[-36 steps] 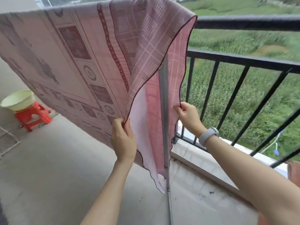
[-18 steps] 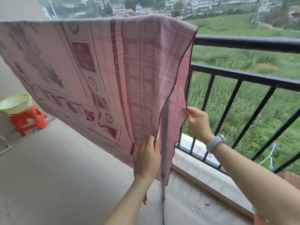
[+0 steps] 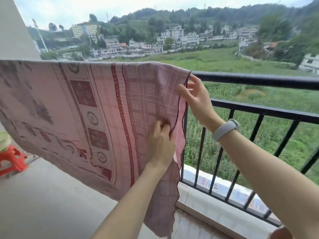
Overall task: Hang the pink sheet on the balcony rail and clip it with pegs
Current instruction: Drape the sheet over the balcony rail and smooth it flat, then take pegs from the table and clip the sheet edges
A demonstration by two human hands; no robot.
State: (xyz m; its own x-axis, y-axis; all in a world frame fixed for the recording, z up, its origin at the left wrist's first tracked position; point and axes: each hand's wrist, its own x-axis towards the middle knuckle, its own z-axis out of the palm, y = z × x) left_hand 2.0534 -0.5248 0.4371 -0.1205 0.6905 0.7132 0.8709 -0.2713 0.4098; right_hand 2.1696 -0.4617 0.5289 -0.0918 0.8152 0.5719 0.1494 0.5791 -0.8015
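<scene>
Beyond the black balcony rail [image 3: 259, 79] lie a green field, a band of pale buildings and wooded hills under a white sky. Only the head view is given.

Left of the rail's bare stretch, the pink sheet [image 3: 69, 104] hangs draped over a horizontal line that runs level with the rail top; what carries it under the cloth cannot be seen. It falls in a broad panel printed with dark red squares, rosettes and a checked border, and its scalloped end edge drops toward the pale floor [image 3: 43, 195] at the foot of the rail.

The left hand [image 3: 161, 144] is raised against the checked border, just left of the rail's bars. Its fingers are curled together, bunching a small fold of cloth beside the sheet's end edge.

The right hand [image 3: 196, 99] is at the sheet's upper corner, where the cloth meets the rail top. The thumb lies on the near face of the cloth and the fingers are spread loosely behind the edge; whether they actually press the cloth cannot be told. A light grey wristband [image 3: 224, 129] sits on that wrist, in front of the rail's bars.

Far left of the rail, below the sheet's lower edge, stands a red plastic stool [image 3: 12, 160].
</scene>
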